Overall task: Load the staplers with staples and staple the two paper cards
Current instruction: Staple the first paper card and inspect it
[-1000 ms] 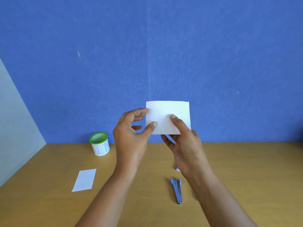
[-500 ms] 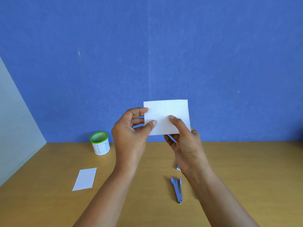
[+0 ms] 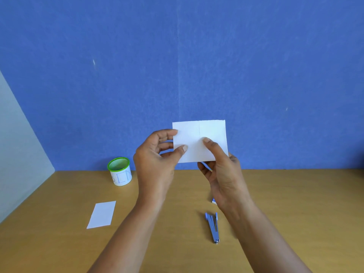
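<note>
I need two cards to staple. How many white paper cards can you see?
2. One card is held up in both hands, left hand and right hand. The other card lies flat on the table, left side. None seems hidden.

A tan wooden worktop (image 3: 295, 213) carries 1 white paper card (image 3: 101, 214) at the left, a green-rimmed white cup (image 3: 119, 171) near the back wall, a blue stapler (image 3: 213, 227) right of centre, and a small box corner (image 3: 214, 201) just beyond it.

Both hands (image 3: 155, 160) (image 3: 224, 170) hold creased card (image 3: 199, 133) above table (image 3: 295, 213).
</note>
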The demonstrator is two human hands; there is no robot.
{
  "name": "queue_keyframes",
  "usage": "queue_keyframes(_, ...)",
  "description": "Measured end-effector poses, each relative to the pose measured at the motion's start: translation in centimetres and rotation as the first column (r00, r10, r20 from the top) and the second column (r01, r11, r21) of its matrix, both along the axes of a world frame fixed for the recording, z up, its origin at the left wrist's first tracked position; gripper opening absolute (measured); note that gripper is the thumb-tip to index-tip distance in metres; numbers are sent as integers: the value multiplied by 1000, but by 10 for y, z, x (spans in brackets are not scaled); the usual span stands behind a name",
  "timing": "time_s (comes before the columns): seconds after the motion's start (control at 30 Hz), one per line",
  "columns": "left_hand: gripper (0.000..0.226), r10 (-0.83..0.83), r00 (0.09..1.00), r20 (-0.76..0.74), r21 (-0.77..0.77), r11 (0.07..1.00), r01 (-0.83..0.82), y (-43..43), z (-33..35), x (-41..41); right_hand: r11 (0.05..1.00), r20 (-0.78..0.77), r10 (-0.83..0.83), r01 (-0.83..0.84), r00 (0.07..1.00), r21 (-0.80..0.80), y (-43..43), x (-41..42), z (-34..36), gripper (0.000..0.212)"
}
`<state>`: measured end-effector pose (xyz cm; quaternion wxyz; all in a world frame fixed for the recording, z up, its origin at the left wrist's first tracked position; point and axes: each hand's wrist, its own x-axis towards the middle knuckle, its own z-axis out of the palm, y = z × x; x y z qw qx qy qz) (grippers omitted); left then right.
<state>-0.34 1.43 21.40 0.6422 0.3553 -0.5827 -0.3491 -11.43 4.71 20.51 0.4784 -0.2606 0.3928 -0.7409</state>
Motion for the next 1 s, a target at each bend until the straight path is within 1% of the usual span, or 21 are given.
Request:
queue_keyframes(0.1, 34, -12, 1000, -9, 10, 1000, 12, -1, -1, 2, 1000, -14, 0, 0, 1000, 0, 0, 0, -1, 4)
queue_keyframes(0.23, 33, -10, 1000, -21, 21, 1000, 10, -2, -2, 4, 999, -49, 11, -12, 999, -32, -1, 0, -4, 13)
queue_keyframes(0.37, 34, -7, 999, -43, 26, 1000, 8, -4, -5, 6, 998, -50, 19, -22, 999, -61, -3, -1, -7, 12)
queue_keyframes(0.57, 32, 5, 997, -83, 73, 997, 1, -10, -17, 10, 1000, -115, 11, -14, 993, -28, -8, -2, -15, 12)
queue_keyframes(0.67, 31, 23, 993, -113, 123, 992, -9, -19, -27, 15, 999, -158, 39, -38, 987, 9, -14, -2, -20, 16)
queue_keyframes(0.73, 31, 37, 993, -115, 163, 986, -18, -27, -38, 19, 996, -211, 85, -75, 974, 55, -19, -2, -25, 23)
queue_keyframes(0.87, 30, 66, 996, -58, 254, 966, -49, -41, -65, 31, 979, -346, 172, -120, 922, 166, -32, 2, -41, 30)
queue_keyframes(1.0, 30, 80, 997, -20, 356, 932, -68, -58, -96, 45, 949, -406, 257, -151, 877, 276, -49, 9, -62, 31)
